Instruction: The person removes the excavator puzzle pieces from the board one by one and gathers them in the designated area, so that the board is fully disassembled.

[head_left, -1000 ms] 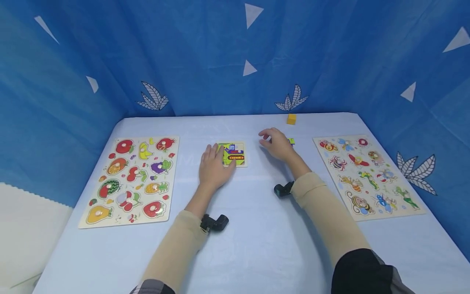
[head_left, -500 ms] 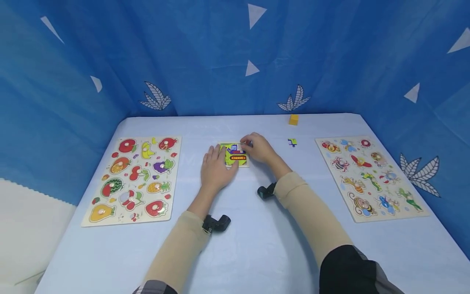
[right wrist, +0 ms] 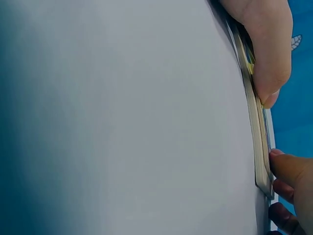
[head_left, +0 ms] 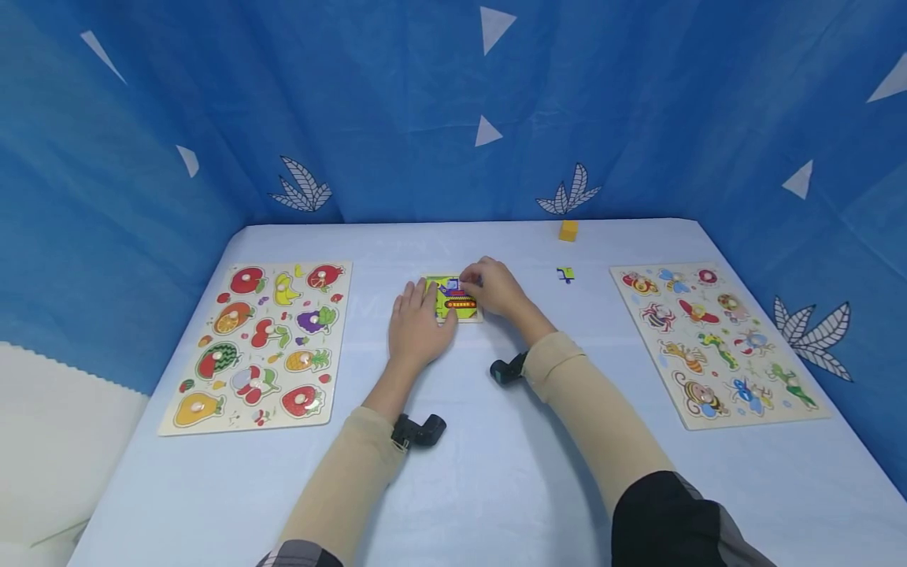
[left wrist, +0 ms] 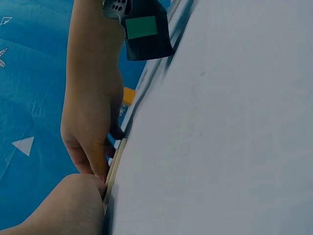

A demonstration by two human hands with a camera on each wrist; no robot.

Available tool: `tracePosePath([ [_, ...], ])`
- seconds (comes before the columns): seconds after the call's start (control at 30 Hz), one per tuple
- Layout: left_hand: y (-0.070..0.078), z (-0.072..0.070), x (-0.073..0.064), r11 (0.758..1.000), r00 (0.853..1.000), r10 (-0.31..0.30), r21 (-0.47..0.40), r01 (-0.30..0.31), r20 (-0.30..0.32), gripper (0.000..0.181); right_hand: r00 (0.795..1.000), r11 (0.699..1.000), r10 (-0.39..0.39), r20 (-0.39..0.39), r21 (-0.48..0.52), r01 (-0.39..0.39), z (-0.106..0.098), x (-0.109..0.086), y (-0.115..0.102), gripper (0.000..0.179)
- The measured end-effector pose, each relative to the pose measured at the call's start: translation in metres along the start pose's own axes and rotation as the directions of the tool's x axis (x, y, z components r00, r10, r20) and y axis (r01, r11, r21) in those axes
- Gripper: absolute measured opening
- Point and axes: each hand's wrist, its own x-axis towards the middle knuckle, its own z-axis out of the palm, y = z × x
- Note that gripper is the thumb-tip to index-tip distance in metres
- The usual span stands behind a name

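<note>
A small square bulldozer puzzle (head_left: 457, 303), yellow-green with a purple and red vehicle, lies flat at mid-table. My left hand (head_left: 420, 331) rests along its left side, fingers extended and the thumb at its lower edge. Over the upper right corner my right hand (head_left: 496, 287) bends its fingers and thumb together, pinching a puzzle piece mostly hidden by the fingertips. In the right wrist view, the right thumb (right wrist: 288, 166) is right at the board's edge, and the left thumb (right wrist: 269, 73) presses near the rim. A loose green and blue puzzle piece (head_left: 564, 274) lies to the right.
An orange-yellow block (head_left: 568, 230) stands near the table's back edge. At left lies a fruit peg board (head_left: 336, 315), at right an insect peg board (head_left: 737, 419). A blue curtain (head_left: 397, 118) rises behind the white tabletop (head_left: 453, 504).
My right hand has moved left from beside the loose piece to the puzzle's upper right corner, uncovering that loose piece. The left hand stays by the puzzle. The head view has shifted slightly.
</note>
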Motion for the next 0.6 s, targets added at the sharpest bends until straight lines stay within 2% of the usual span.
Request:
tracePosePath([
  [0.27,0.0006,0.0001,0.0002,1.000,1.000,-0.011,0.008,0.011,0.009,0.073,1.000,1.000,0.012,0.005,0.023,-0.012,0.0040,0.0034,-0.0012,0.016],
  [0.6,-0.0001,-0.0001,0.0002,1.000,1.000,-0.002,0.006,0.002,0.008,0.073,0.998,0.981,0.056,-0.021,0.186,-0.051,0.0048,0.0016,-0.0023,0.016],
])
